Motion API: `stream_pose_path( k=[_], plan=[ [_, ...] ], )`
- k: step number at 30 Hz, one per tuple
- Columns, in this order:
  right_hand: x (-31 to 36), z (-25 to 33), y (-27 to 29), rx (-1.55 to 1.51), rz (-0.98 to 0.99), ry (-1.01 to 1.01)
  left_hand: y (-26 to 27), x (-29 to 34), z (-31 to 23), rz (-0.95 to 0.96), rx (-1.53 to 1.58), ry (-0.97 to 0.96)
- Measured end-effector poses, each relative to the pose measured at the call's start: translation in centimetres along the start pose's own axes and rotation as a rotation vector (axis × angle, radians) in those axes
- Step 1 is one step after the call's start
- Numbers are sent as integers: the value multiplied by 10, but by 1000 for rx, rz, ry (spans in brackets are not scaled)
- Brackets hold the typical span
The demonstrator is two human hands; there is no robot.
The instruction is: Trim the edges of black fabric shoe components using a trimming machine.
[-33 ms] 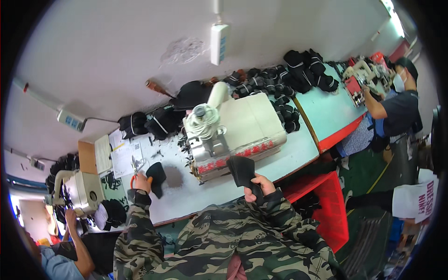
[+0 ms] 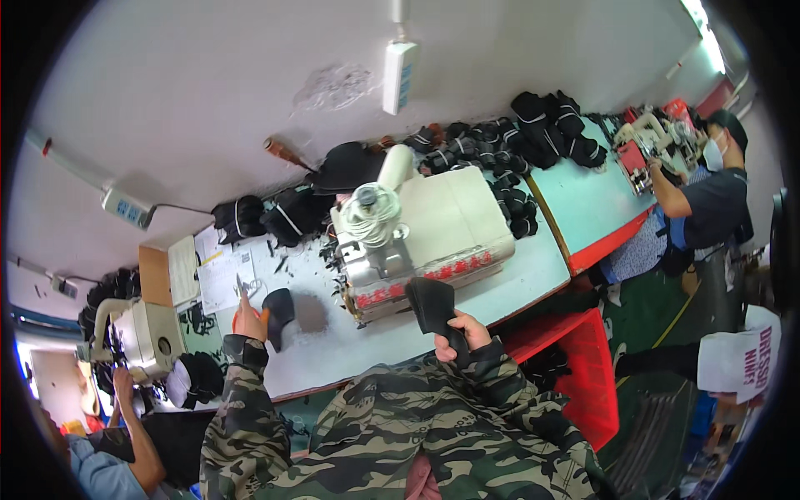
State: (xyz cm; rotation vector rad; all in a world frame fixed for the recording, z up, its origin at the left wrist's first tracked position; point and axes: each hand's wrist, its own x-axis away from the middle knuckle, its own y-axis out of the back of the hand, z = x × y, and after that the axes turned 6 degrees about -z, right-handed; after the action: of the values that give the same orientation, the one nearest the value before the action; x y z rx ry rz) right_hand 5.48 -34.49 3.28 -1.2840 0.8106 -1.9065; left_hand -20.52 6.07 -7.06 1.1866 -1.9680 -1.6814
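At the left, my left hand [image 2: 248, 325] is closed around a pair of scissors [image 2: 242, 287] with orange handles, blades pointing away from me. Against that hand is a black fabric piece [image 2: 280, 315]; whether the fingers hold it or it rests on the table I cannot tell. My right hand [image 2: 468, 335] pinches another folded black fabric piece [image 2: 431, 307] in front of the sewing machine. The pale sewing machine [image 2: 458, 215] carries a cone of white thread [image 2: 371, 218] and stands on the white table [image 2: 400, 337].
Tied black fabric bundles [image 2: 292, 215] line the wall, with more beyond the machine. A paper sheet [image 2: 229, 279] and black scraps lie at left. A red crate [image 2: 587, 383] stands by my right side. Co-workers sit at left [image 2: 108, 467] and right [image 2: 717, 200].
My left hand has turned slightly, and the scissors show a narrower outline with the blades pointing more straight away. My right hand keeps its hold on the fabric piece.
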Motion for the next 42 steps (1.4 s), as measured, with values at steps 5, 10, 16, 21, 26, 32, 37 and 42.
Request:
stream_pose_path(
  k=[5,10,16,21,26,32,37,42],
  plan=[
    [-25,-31,-14,-138,146,-145,60,14,-170,920,1455,191],
    [-45,-45,-43,-110,463,-381,72,14,-266,883,2061,342],
    [-50,-25,-46,825,39,282,52,17,-265,643,2012,335],
    [-52,4,-36,909,16,166,59,-29,-240,1001,1634,298],
    [-65,23,-37,1105,58,-1,36,-50,-241,1143,982,-131],
    [-77,23,-10,909,-21,19,14,-37,-237,943,962,194],
    [-87,19,-18,1046,-196,124,22,-46,-265,620,316,-86],
    [-92,22,-21,1044,-195,107,20,-51,-259,639,364,-59]
  ],
)
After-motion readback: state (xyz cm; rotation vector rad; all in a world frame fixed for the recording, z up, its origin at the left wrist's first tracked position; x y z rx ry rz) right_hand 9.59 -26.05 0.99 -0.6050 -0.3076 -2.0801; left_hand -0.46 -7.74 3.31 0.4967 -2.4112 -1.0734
